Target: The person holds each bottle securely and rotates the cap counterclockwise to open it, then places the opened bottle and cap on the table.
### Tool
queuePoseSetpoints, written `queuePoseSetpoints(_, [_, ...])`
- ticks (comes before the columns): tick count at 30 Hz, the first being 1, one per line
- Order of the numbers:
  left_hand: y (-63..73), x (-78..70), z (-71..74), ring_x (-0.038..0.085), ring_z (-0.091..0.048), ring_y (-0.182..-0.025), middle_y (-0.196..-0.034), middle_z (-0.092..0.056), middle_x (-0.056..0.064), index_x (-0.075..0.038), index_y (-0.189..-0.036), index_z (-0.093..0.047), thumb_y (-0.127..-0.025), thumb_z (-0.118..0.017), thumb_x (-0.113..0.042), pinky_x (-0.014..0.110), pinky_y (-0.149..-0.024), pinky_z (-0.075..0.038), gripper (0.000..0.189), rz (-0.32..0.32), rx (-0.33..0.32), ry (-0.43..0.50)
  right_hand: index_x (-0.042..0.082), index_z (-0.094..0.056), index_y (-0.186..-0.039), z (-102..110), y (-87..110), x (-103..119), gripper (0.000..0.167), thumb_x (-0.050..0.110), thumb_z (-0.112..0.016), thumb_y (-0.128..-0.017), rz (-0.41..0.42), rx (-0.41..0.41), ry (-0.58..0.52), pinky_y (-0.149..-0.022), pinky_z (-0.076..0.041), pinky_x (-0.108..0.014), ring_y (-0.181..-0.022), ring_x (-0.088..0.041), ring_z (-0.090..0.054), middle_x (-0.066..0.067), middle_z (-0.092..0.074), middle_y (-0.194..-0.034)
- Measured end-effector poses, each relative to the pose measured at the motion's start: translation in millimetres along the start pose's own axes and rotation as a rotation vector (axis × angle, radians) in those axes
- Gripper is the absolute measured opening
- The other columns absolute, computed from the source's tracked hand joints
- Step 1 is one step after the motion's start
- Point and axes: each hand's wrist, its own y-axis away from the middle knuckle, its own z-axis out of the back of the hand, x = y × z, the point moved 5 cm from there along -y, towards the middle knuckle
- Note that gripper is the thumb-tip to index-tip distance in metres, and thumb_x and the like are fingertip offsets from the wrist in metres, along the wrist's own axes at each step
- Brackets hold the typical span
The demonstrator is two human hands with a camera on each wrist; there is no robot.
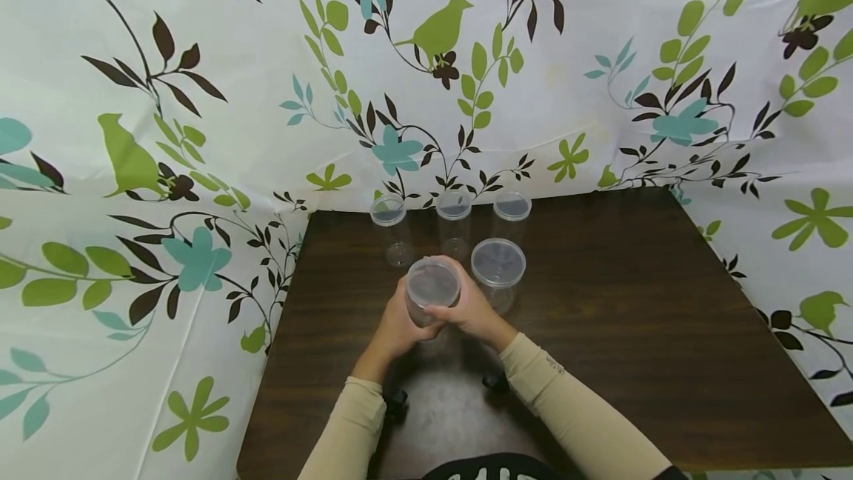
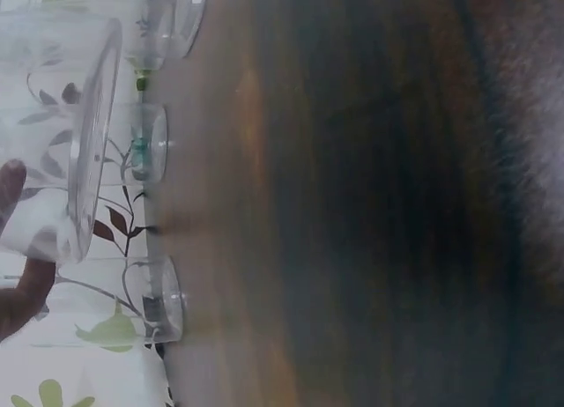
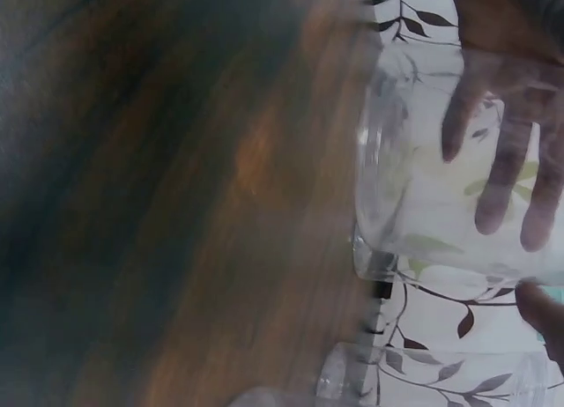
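Note:
A clear plastic jar (image 1: 432,289) with a translucent lid is held between both hands in the head view, near the middle of the table. My left hand (image 1: 397,321) grips its left side. My right hand (image 1: 474,310) grips it from the right, thumb across the front just under the lid rim. The left wrist view shows the base of the jar (image 2: 88,143) above the dark tabletop, with fingertips at its side. Through the wall of the jar (image 3: 423,187) in the right wrist view, fingers (image 3: 504,178) show spread behind it.
A wider lidded jar (image 1: 498,272) stands just right of the hands. Behind are three lidded jars in a row: left (image 1: 389,224), middle (image 1: 454,217) and right (image 1: 512,217). The dark wooden table (image 1: 633,317) meets a patterned cloth (image 1: 546,110) at its back edge.

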Motion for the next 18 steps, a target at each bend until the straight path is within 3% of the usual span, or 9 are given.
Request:
queuePoseSetpoints(10, [14.3, 2.4, -1.4, 0.036, -0.066, -0.102, -0.119, -0.068, 0.019, -0.004, -0.143, -0.042, -0.061, -0.091, -0.028, 0.054, -0.09, -0.049, 0.099, 0.04, -0.101, -0.136, -0.004, -0.044, -0.145, -13.4, 12.3, 37.5, 0.083, 0.001, -0.084, -0.072, 0.046, -0.065, 0.072, -0.103, -0.04, -0.033, -0.125, -0.027, -0.052, -0.019, -0.052, -0.146])
queuePoseSetpoints(15, [14.4, -0.6, -1.5, 0.037, -0.065, -0.105, -0.121, -0.067, 0.018, -0.002, -0.143, -0.041, -0.06, -0.089, -0.031, 0.055, -0.095, -0.04, 0.1, 0.036, -0.099, -0.176, -0.004, -0.044, -0.144, -14.2, 12.8, 38.9, 0.081, 0.003, -0.083, -0.073, 0.052, -0.1, 0.086, -0.102, -0.041, -0.031, -0.124, -0.026, -0.053, -0.019, -0.053, -0.144])
queuePoseSetpoints(18, [12.5, -1.2, 0.1, 0.034, -0.066, -0.104, -0.12, -0.068, 0.017, -0.004, -0.141, -0.043, -0.061, -0.091, -0.03, 0.051, -0.094, -0.046, 0.097, 0.024, -0.069, -0.156, -0.005, -0.044, -0.144, -12.1, 11.4, 35.3, 0.08, 0.003, -0.083, -0.075, 0.044, -0.088, 0.052, -0.103, -0.04, -0.03, -0.124, -0.024, -0.053, -0.02, -0.053, -0.144])
